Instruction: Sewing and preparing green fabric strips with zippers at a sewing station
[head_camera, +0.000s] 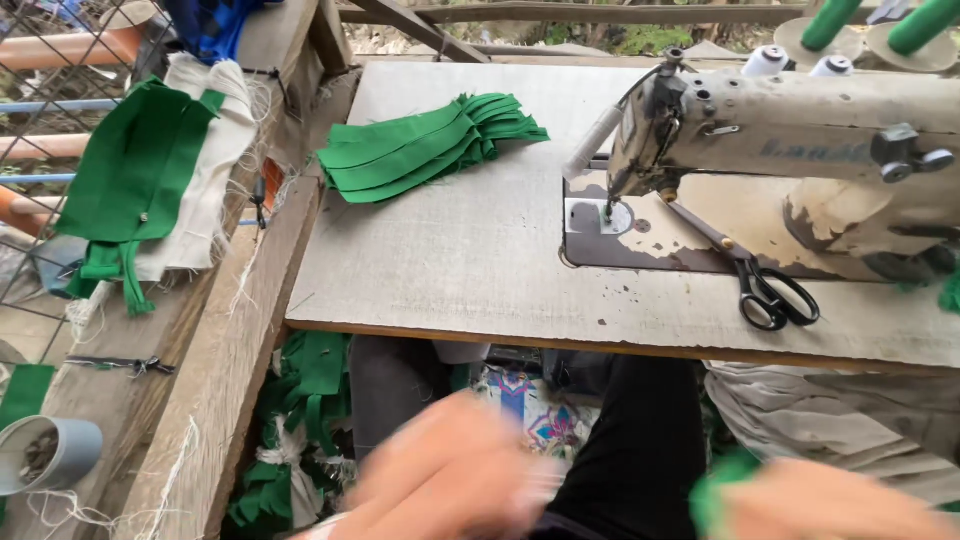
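Two blurred hands fill the bottom of our view, both below the near edge of the tabletop (450, 270), over our lap. Our left hand (450, 480) sits low and left of centre, fingers smeared by motion; we cannot tell whether it is spread or closed, or whether it holds anything. Our right hand (830, 500) lies at the lower right, palm seemingly turned down, with a green scrap (715, 490) at its fingertips. It appears to pinch that scrap, though the blur leaves this uncertain.

Up on the tabletop, a fanned stack of green pieces (425, 150) lies well left of the sewing machine (780, 130). Black scissors (760, 280) rest on the machine bed, handles towards us, near the tabletop's front edge. The needle (608, 205) stands over its plate, bare of cloth. More green cloth (135, 175) hangs over a wooden rail at far left, and cut scraps (300, 420) litter the floor beneath.

Risks, as we judge them: the hands are moving fast and close together, so the scrap could slip and drop among the floor scraps, where it would be hard to pick out. A hand rising quickly could knock the scissors off the edge into our lap. Reaching towards the needle without looking could catch a finger.
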